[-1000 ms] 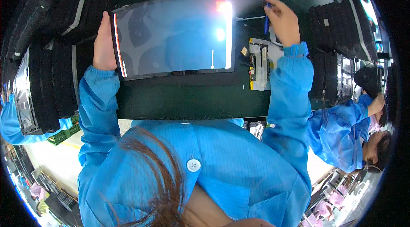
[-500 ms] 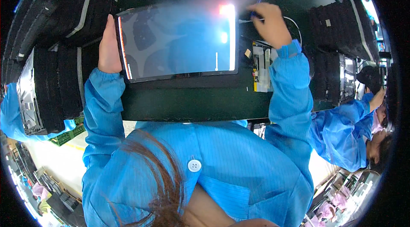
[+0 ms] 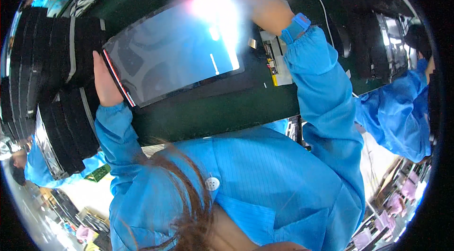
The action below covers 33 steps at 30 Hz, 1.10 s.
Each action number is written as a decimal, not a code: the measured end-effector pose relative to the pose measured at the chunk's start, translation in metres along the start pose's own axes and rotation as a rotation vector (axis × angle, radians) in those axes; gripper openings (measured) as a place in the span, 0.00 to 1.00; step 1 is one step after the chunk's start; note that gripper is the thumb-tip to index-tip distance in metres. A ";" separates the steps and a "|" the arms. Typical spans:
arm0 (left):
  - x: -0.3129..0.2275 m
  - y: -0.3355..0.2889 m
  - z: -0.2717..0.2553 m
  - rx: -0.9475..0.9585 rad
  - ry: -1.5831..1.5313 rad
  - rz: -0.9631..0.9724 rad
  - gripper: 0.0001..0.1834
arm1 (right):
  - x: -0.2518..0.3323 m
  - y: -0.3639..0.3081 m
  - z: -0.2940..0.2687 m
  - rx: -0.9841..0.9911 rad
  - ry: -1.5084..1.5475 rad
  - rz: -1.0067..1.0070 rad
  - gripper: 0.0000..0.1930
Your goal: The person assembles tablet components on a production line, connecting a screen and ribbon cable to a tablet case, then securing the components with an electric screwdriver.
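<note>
Left grip (image 3: 107, 84) touches panel (image 3: 163, 55) edge, tabletop (image 3: 213, 110) room nearside.

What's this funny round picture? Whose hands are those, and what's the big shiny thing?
No robot here, just a person in a blue jacket. A wide camera on their head looks down, making straight edges bend. The left hand rests against the left edge of a flat screen. The right hand is near its far right corner; glare hides whether it holds anything. On the dark green table, right of the screen, lies a flat, yellow-edged part.
</note>
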<state>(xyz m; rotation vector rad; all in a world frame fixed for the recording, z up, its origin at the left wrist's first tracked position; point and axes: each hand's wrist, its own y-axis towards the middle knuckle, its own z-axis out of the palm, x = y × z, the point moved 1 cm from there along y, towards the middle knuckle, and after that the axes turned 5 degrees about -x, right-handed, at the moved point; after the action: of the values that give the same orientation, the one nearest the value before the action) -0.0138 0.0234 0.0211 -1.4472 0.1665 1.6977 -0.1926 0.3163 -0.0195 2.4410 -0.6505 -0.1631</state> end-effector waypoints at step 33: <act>0.003 0.007 -0.009 0.047 0.007 0.044 0.30 | 0.013 -0.002 -0.043 0.368 0.767 0.228 0.10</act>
<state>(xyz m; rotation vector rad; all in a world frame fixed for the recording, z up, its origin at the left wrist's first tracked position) -0.0114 0.0153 0.0129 -1.4250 0.2422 1.7129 -0.1695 0.3336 0.0148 2.4564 -0.6204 1.0103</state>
